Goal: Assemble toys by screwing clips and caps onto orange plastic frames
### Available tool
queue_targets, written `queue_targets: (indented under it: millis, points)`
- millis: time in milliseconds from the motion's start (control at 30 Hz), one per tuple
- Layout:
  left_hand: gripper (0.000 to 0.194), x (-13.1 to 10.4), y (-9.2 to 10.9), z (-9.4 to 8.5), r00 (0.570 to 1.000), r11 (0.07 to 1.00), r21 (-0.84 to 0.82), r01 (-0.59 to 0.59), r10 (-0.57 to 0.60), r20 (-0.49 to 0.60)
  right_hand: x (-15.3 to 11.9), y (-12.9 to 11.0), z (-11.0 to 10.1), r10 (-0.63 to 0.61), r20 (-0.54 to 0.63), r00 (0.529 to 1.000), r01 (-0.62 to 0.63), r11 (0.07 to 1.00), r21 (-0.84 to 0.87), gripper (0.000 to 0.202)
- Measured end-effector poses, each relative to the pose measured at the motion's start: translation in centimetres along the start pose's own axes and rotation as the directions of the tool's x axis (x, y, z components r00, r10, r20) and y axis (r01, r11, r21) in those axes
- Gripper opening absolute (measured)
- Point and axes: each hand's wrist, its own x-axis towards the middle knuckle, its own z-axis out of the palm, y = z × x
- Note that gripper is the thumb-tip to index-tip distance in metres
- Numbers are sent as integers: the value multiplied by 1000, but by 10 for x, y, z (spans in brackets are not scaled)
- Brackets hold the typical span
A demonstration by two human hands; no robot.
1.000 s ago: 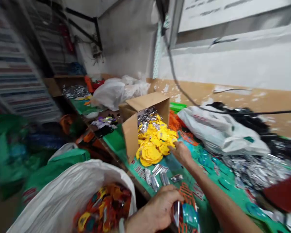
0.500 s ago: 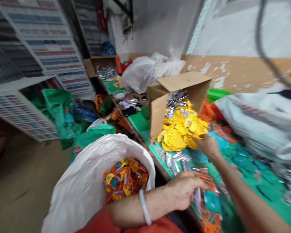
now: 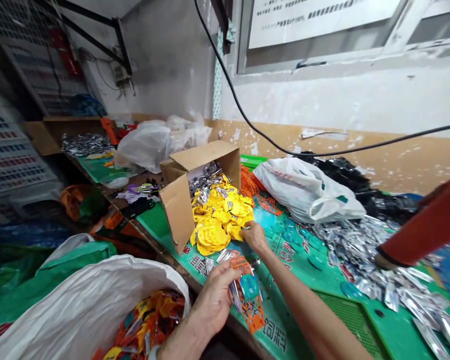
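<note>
My left hand [image 3: 219, 292] holds a bundle at the table's front edge: an orange lattice piece [image 3: 254, 316], a round teal piece [image 3: 249, 286] and silver packets, with the thumb on top. Farther forward, my right hand [image 3: 253, 236] has its fingertips at the right side of a heap of yellow pieces [image 3: 212, 235]; the fingers look pressed together, and what they grip is too small to make out. The yellow heap spills from a cardboard box [image 3: 178, 210] lying on its side, with silver packets [image 3: 210, 172] deeper inside. Loose silver packets lie between my hands and the heap.
A white sack [image 3: 82, 295] with orange and yellow pieces stands at the lower left. To the right are a white plastic bag [image 3: 307, 187], silver packets [image 3: 360, 250], a green tray [image 3: 350, 320] and another person's red sleeve [image 3: 427, 225]. A black cable [image 3: 247, 112] hangs ahead.
The view has turned to the right, bringing the silver packet pile, green tray and red sleeve into sight. My left hand still holds the bundle, and my right hand stays at the yellow heap.
</note>
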Motion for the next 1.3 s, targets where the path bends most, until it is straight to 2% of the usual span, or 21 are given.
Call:
queue_targets:
  millis: [167, 300, 433, 600, 700, 767, 833, 967, 1067, 1133, 1300]
  points:
    - [28, 2, 0, 0, 999, 1000, 13, 14, -13, -49, -15, 2, -2, -149, -41, 988, 148, 989, -10, 34]
    - [29, 3, -2, 1, 997, 1000, 18, 17, -16, -77, -31, 4, -2, -305, -3, 952, 305, 952, 4, 33]
    - [27, 3, -5, -1, 999, 999, 49, 9, -7, -43, -35, 3, -1, -349, -8, 937, 347, 931, 113, 31]
    - [27, 6, -3, -3, 996, 996, 86, 28, -21, -86, -36, -4, -21, -262, -152, 953, 302, 868, 395, 30]
    - [27, 4, -2, 5, 1000, 994, 105, -6, 7, -10, -57, 1, -45, -145, -212, 966, 247, 754, 609, 30]
    - [28, 4, -2, 14, 998, 993, 110, -28, 22, 52, -80, 12, -58, -64, -199, 978, 192, 652, 734, 36]
    - [31, 3, -5, 24, 992, 990, 129, -57, 41, 120, -106, 26, -67, -10, -134, 991, 117, 553, 825, 43]
    - [39, 5, -16, 43, 976, 978, 194, -80, 37, 215, -147, 49, -72, 81, -34, 996, -5, 439, 898, 47]
    - [43, 6, -25, 54, 967, 957, 274, -96, 24, 255, -161, 59, -76, 145, -32, 989, -34, 433, 901, 50]
    - [43, 7, -30, 59, 956, 934, 338, -119, 16, 294, -166, 64, -81, 148, -37, 988, -37, 467, 884, 51]
    - [44, 6, -30, 69, 939, 851, 497, -171, -12, 344, -173, 72, -90, -82, 23, 996, 35, 634, 773, 50]
